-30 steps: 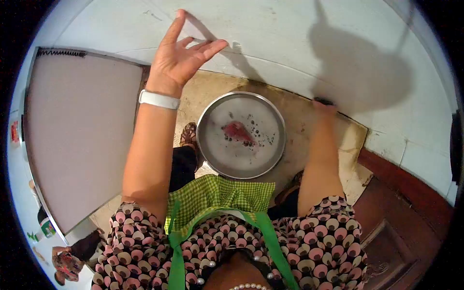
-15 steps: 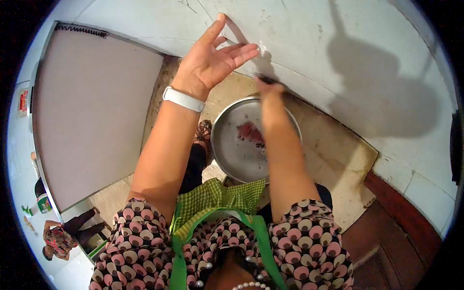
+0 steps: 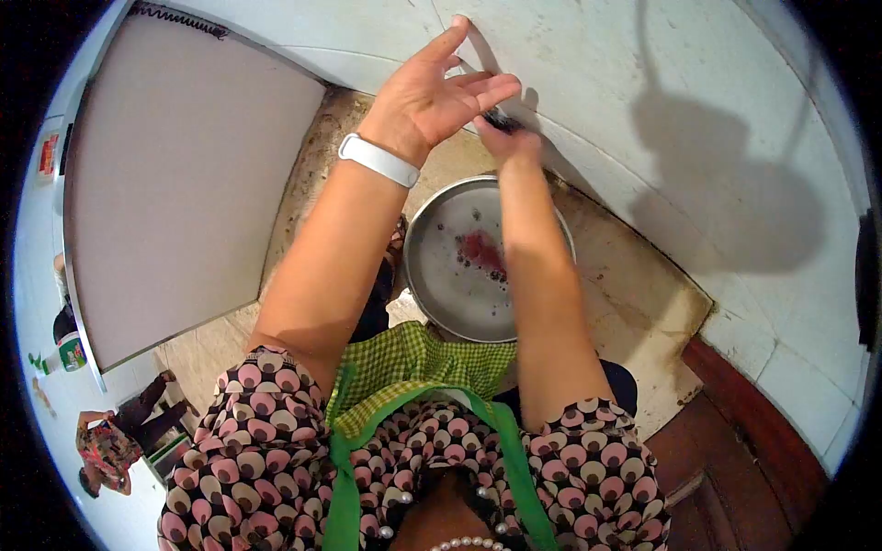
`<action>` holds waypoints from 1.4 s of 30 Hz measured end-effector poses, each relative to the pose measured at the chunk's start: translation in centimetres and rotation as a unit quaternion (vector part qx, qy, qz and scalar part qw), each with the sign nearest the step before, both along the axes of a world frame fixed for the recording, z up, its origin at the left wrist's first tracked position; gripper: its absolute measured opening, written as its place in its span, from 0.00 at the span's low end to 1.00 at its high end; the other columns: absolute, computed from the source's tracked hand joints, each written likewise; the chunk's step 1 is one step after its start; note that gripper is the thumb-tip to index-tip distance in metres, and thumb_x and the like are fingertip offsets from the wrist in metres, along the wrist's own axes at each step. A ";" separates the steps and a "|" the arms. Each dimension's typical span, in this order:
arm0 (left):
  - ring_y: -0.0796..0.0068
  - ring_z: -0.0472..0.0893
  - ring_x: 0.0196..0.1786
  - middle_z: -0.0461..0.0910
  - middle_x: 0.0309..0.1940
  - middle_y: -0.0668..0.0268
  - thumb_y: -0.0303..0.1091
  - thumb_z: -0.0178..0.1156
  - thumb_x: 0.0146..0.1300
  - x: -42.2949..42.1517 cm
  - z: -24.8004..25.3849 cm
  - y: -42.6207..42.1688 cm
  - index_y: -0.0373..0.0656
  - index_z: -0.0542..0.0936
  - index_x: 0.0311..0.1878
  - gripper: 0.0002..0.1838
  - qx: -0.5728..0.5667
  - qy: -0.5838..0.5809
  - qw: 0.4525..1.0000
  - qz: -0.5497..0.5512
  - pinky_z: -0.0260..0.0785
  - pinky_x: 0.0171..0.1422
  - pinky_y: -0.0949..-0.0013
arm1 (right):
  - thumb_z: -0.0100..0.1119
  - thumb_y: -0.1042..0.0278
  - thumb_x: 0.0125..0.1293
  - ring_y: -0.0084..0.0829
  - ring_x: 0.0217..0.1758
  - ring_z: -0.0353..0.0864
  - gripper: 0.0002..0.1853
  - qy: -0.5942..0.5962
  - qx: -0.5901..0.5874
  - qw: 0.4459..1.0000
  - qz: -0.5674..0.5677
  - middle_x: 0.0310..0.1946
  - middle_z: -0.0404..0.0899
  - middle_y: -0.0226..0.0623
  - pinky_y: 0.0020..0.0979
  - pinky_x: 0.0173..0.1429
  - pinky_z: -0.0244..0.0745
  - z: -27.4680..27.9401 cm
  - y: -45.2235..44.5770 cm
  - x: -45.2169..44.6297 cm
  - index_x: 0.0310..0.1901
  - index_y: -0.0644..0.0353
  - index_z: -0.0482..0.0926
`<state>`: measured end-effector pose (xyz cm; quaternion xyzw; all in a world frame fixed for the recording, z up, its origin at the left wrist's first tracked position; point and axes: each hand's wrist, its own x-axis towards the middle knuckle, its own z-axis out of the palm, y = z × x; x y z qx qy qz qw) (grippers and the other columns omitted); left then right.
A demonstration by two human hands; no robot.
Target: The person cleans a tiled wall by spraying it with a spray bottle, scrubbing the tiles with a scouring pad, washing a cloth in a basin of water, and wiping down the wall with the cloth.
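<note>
My left hand, with a white wristband on its wrist, is raised close to the tiled wall. It is open, palm turned up, fingers stretched out. Just below its fingertips is my right hand, slightly blurred and closed around a small dark object whose kind I cannot make out. Beneath my right forearm sits a round metal basin. Reddish wet matter and dark bits lie on its bottom.
A pale tiled wall rises ahead, with shadows on it. To the left stands a large grey panel. A wooden door is at lower right. Another person is far off at lower left, near a green-and-white container.
My left hand has shifted slightly right and up. My right hand has moved a little up, nearer the left fingertips, still with the dark object. The view has shifted slightly.
</note>
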<state>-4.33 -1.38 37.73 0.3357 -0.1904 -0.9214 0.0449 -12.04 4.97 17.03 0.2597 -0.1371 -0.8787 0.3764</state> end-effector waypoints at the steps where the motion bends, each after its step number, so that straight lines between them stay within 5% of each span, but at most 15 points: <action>1: 0.37 0.61 0.63 0.47 0.64 0.37 0.39 0.61 0.61 0.0 -0.3 -0.5 0.35 0.47 0.67 0.41 0.001 -0.001 1.000 0.002 0.65 0.63 0.42 | 0.32 0.44 0.67 0.40 0.69 0.58 0.30 -0.001 0.001 1.000 0.002 0.65 0.64 0.34 0.54 0.70 0.47 -1.9 -0.4 -0.3 0.64 0.52 0.64; 2: 0.37 0.61 0.62 0.48 0.63 0.36 0.39 0.62 0.60 0.1 -0.8 -0.9 0.35 0.46 0.67 0.42 -0.027 0.031 0.999 -0.028 0.66 0.63 0.43 | 0.30 0.43 0.68 0.40 0.71 0.55 0.31 0.036 -0.148 0.988 0.021 0.67 0.61 0.33 0.55 0.71 0.44 -3.0 -0.4 -0.3 0.66 0.51 0.61; 5: 0.38 0.63 0.61 0.50 0.62 0.35 0.40 0.64 0.59 0.1 -1.2 -0.8 0.34 0.46 0.66 0.43 -0.050 0.051 0.996 -0.048 0.69 0.61 0.45 | 0.27 0.43 0.68 0.42 0.73 0.48 0.32 0.003 0.166 0.985 -0.048 0.70 0.53 0.33 0.56 0.73 0.38 -3.5 2.2 -0.4 0.69 0.50 0.54; 13: 0.38 0.64 0.60 0.51 0.60 0.33 0.40 0.63 0.59 0.1 -1.1 -0.7 0.33 0.49 0.66 0.41 -0.025 0.044 0.998 -0.046 0.73 0.57 0.47 | 0.27 0.42 0.68 0.43 0.72 0.52 0.32 -0.011 0.225 0.965 -0.133 0.69 0.56 0.36 0.56 0.73 0.41 -6.5 8.7 -1.4 0.68 0.51 0.59; 16: 0.42 0.57 0.67 0.49 0.66 0.38 0.42 0.56 0.64 -0.3 -0.8 -0.2 0.37 0.48 0.69 0.38 -0.053 0.025 0.997 -0.049 0.59 0.68 0.44 | 0.31 0.44 0.68 0.43 0.69 0.59 0.30 0.019 0.224 0.974 -0.041 0.67 0.61 0.37 0.56 0.69 0.51 -4.5 1.3 0.5 0.64 0.53 0.64; 17: 0.36 0.59 0.64 0.46 0.65 0.35 0.40 0.62 0.59 -0.5 -2.0 -0.5 0.38 0.38 0.69 0.48 -0.036 0.059 0.997 -0.040 0.62 0.64 0.41 | 0.32 0.45 0.68 0.43 0.67 0.61 0.29 0.318 0.331 0.882 -0.108 0.65 0.63 0.36 0.55 0.68 0.52 -6.1 -2.2 1.0 0.63 0.53 0.66; 18: 0.31 0.61 0.62 0.44 0.64 0.33 0.38 0.68 0.54 -0.8 -2.7 -0.6 0.38 0.28 0.69 0.59 -0.018 0.092 0.995 -0.032 0.65 0.60 0.38 | 0.33 0.46 0.67 0.43 0.67 0.62 0.28 0.462 0.374 0.794 -0.127 0.65 0.64 0.36 0.55 0.68 0.53 -6.1 -3.4 1.4 0.62 0.53 0.67; 19: 0.31 0.61 0.62 0.44 0.64 0.33 0.38 0.68 0.54 -0.8 -2.4 -0.4 0.38 0.28 0.69 0.59 -0.018 0.091 0.995 -0.041 0.65 0.60 0.38 | 0.34 0.47 0.67 0.43 0.66 0.63 0.27 0.575 0.409 0.688 -0.170 0.64 0.65 0.36 0.55 0.68 0.54 -6.1 -4.7 1.7 0.61 0.53 0.67; 20: 0.31 0.59 0.63 0.43 0.65 0.33 0.40 0.66 0.57 -0.5 -1.9 -0.1 0.38 0.31 0.69 0.55 -0.035 0.082 0.995 -0.045 0.65 0.62 0.41 | 0.35 0.48 0.67 0.42 0.66 0.64 0.26 0.299 0.262 0.906 -0.142 0.63 0.65 0.35 0.54 0.68 0.54 -2.3 -3.6 1.6 0.60 0.52 0.68; 21: 0.32 0.58 0.64 0.42 0.66 0.34 0.42 0.63 0.59 -0.3 -1.6 0.2 0.38 0.33 0.70 0.52 -0.052 0.074 0.995 -0.052 0.65 0.64 0.44 | 0.36 0.49 0.67 0.41 0.65 0.64 0.25 -0.015 0.070 0.992 -0.101 0.63 0.66 0.35 0.54 0.68 0.54 -0.2 -2.2 1.2 0.60 0.51 0.69; 23: 0.33 0.58 0.65 0.42 0.67 0.36 0.42 0.63 0.59 -0.3 -1.7 0.5 0.37 0.35 0.70 0.51 -0.052 0.069 0.995 -0.045 0.62 0.67 0.45 | 0.33 0.47 0.68 0.43 0.66 0.62 0.26 -0.019 0.163 0.982 -0.095 0.64 0.65 0.37 0.54 0.69 0.51 -4.8 0.6 0.2 0.62 0.49 0.67; 31: 0.33 0.57 0.65 0.39 0.67 0.36 0.43 0.62 0.60 -0.1 -1.2 0.5 0.40 0.30 0.70 0.53 -0.070 0.071 0.994 -0.052 0.61 0.67 0.43 | 0.31 0.47 0.68 0.45 0.67 0.60 0.27 0.039 0.235 0.934 -0.266 0.64 0.62 0.40 0.51 0.70 0.49 -6.9 20.9 -2.3 0.63 0.51 0.64; 36: 0.35 0.53 0.68 0.35 0.70 0.42 0.44 0.60 0.61 -0.1 -2.2 -1.5 0.44 0.30 0.71 0.52 -0.016 0.083 0.994 -0.076 0.58 0.68 0.43 | 0.32 0.54 0.69 0.48 0.69 0.50 0.27 0.021 0.418 0.824 -0.383 0.66 0.51 0.48 0.49 0.72 0.43 -4.5 34.1 -4.0 0.64 0.59 0.56; 40: 0.42 0.54 0.69 0.39 0.70 0.43 0.40 0.59 0.63 0.0 -1.0 -0.8 0.41 0.34 0.71 0.48 -0.043 0.059 0.996 -0.057 0.59 0.68 0.47 | 0.32 0.59 0.69 0.50 0.71 0.42 0.27 -0.001 0.631 0.644 -0.432 0.67 0.43 0.54 0.47 0.73 0.38 -0.1 39.4 -4.5 0.66 0.65 0.49; 42: 0.47 0.55 0.70 0.45 0.70 0.45 0.35 0.58 0.63 0.0 -1.7 -1.6 0.37 0.42 0.71 0.42 -0.369 0.098 0.909 -0.169 0.60 0.68 0.53 | 0.32 0.61 0.69 0.51 0.72 0.38 0.28 -0.019 0.731 0.538 -0.421 0.68 0.39 0.58 0.45 0.74 0.35 1.7 38.1 -4.8 0.66 0.68 0.45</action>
